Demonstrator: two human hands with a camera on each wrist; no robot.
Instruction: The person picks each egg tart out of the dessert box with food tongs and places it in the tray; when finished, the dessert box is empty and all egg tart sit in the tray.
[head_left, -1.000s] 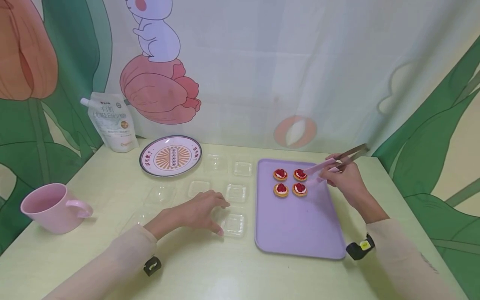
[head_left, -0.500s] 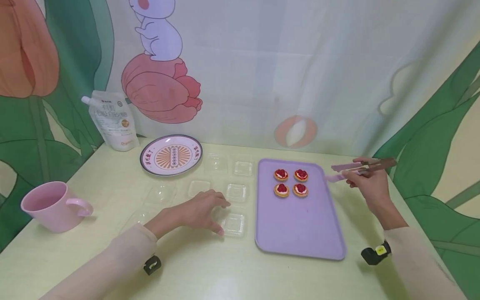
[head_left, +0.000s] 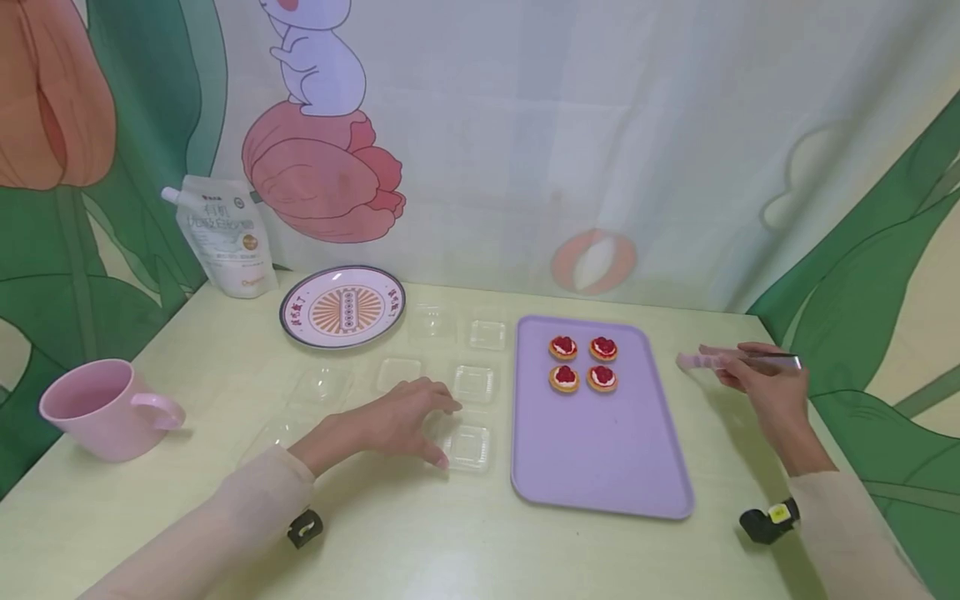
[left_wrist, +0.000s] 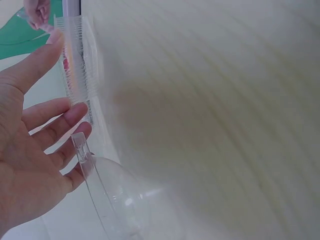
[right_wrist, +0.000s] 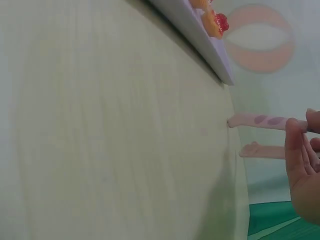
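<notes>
My right hand [head_left: 772, 400] holds a pair of tongs [head_left: 780, 361] with pink tips and metal arms, just right of a purple tray [head_left: 600, 458]. In the right wrist view, the tongs [right_wrist: 262, 121] have their tips apart with nothing between them, near the table's far edge. Several small berry tarts [head_left: 602, 377] with white cream sit at the tray's back. My left hand [head_left: 397, 421] hovers low beside a clear plastic box [head_left: 471, 450], fingers loosely spread. In the left wrist view, thumb and index finger lie close to the box [left_wrist: 80, 65]; contact is unclear.
Several more clear plastic containers [head_left: 474, 383] stand left of the tray. A patterned plate [head_left: 345, 308] and a white spouted pouch [head_left: 228, 242] stand at the back left, and a pink mug [head_left: 101, 417] at the left. A printed curtain [head_left: 487, 167] hangs behind.
My right hand has drawn the tongs away from the tarts, moving right off the tray and then lower beside it. The tarts and my left hand have stayed in place.
</notes>
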